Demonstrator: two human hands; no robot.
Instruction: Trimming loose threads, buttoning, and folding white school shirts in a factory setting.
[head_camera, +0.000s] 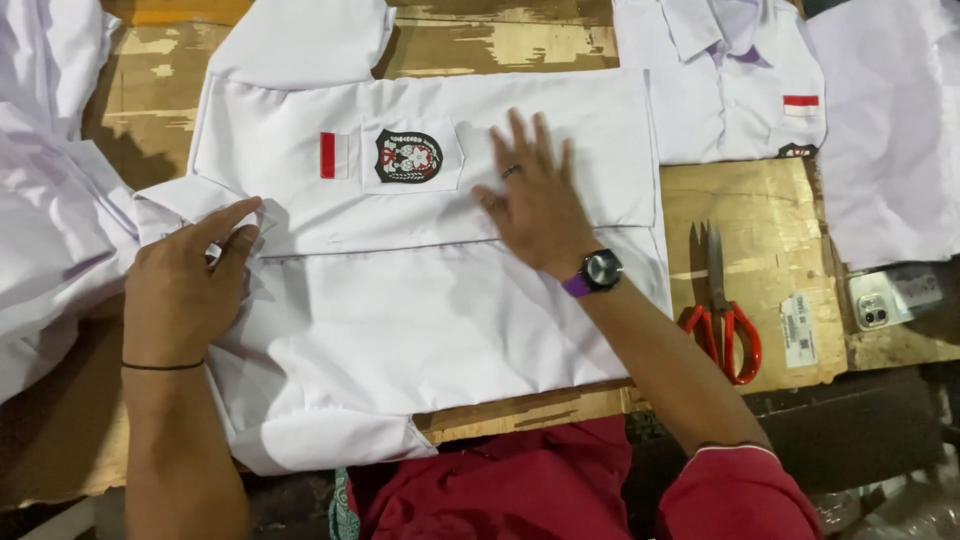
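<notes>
Across a worn wooden table (770, 215), its pale top scuffed and flaking in patches, a white shirt (420, 300) lies folded into a broad rectangle of smooth, thin woven cloth, with a long straight crease running side to side through its middle. It covers most of the table's centre, directly in front of the person. More white cloth (50, 230) is heaped in soft folds at the left edge, and a second white shirt (720, 80) with a pointed collar lies flat at the upper right, beside another loose white sheet of fabric.

The right hand (535, 195) rests flat on the folded shirt, fingers spread and pressed down on the cloth; a dark ring sits on one finger and a round black watch (600, 270) on a purple strap circles the wrist. The left hand (185, 285) is at the shirt's left edge, thumb and forefinger pinching a small fold of the fabric, a thin black band around the wrist.

On the shirt's chest pocket is a dark, shield-shaped embroidered badge (408, 156), and just left of it a small red-and-white rectangular patch (335, 155).

To the right, on bare wood, lie scissors (722, 310) with closed steel blades and looped red handles. Farther right sits a white phone (893, 295), face down.
</notes>
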